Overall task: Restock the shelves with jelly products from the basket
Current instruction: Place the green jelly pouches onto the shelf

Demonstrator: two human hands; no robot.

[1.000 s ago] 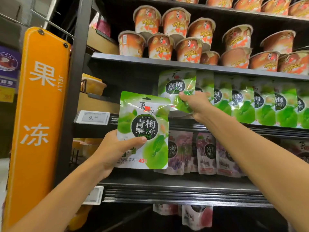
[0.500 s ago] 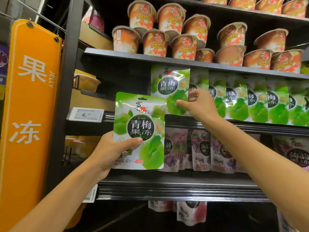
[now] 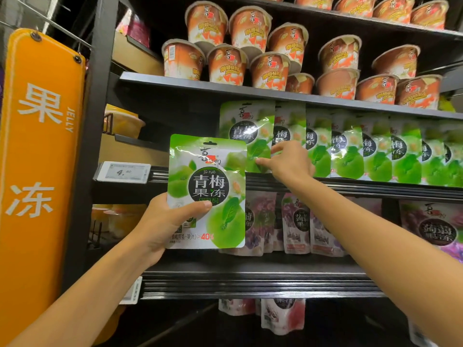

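My left hand [image 3: 165, 221] grips a green plum jelly pouch [image 3: 208, 189] by its lower left part and holds it upright in front of the shelves. My right hand [image 3: 288, 164] reaches to the middle shelf [image 3: 350, 187]. Its thumb lies on the front of the leftmost green pouch in the row [image 3: 246, 131] and its index finger is at that pouch's right edge, pinching it. More green pouches of the same kind [image 3: 375, 151] stand in a row to the right. No basket is in view.
Orange jelly cups [image 3: 270, 68] are stacked on the upper shelf. Purple jelly pouches [image 3: 298, 221] fill the shelf below. A price tag [image 3: 124, 172] sits at the middle shelf's left end. An orange "JELLY" sign [image 3: 37, 146] hangs at the left. The shelf's dark upright post [image 3: 100, 96] stands beside it.
My right hand set the shelf pouch upright at the left end of the row and slid to its lower right edge. The left hand's pouch stayed in place.
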